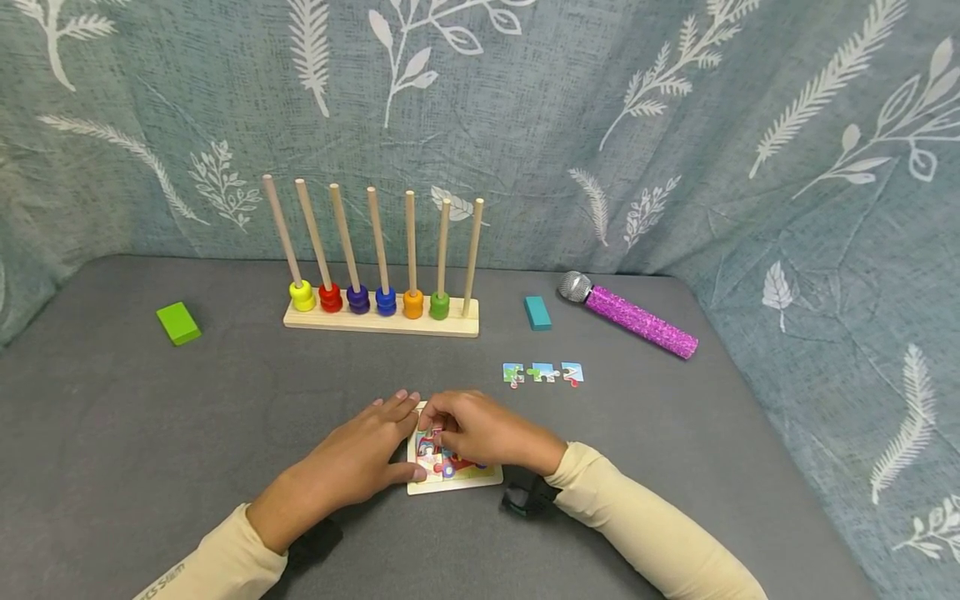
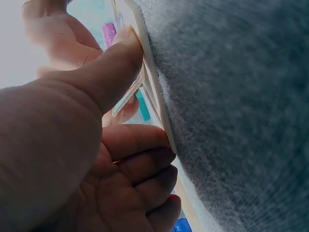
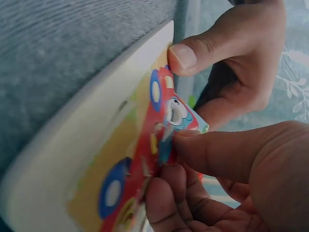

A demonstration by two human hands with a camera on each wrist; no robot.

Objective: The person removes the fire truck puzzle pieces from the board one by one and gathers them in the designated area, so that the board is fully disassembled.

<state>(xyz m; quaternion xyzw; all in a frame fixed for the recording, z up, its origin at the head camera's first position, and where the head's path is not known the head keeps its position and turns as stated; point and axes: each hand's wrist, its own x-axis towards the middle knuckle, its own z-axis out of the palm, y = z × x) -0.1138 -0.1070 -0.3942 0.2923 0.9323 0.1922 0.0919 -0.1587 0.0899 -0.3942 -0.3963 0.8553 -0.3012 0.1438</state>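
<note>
A wooden jigsaw board point(image 1: 455, 485) with a colourful vehicle picture lies flat on the table in front of me. My left hand point(image 1: 369, 452) rests along its left side, fingers extended. Its thumb presses the near corner, and its fingertips touch the far part of the edge. Over the board, my right hand point(image 1: 480, 427) pinches a jigsaw piece point(image 3: 187, 116) between thumb and fingers. In the left wrist view the piece point(image 2: 126, 99) stands tilted up from the board. Right-hand fingers cover the board's far right part in the head view.
Beyond the board, three loose jigsaw pieces point(image 1: 542, 372) lie in a row. Farther back stand a wooden peg rack point(image 1: 382, 323) with coloured beads, a teal block point(image 1: 537, 313) and a purple glitter microphone point(image 1: 637, 320). A green block point(image 1: 178, 323) is at left.
</note>
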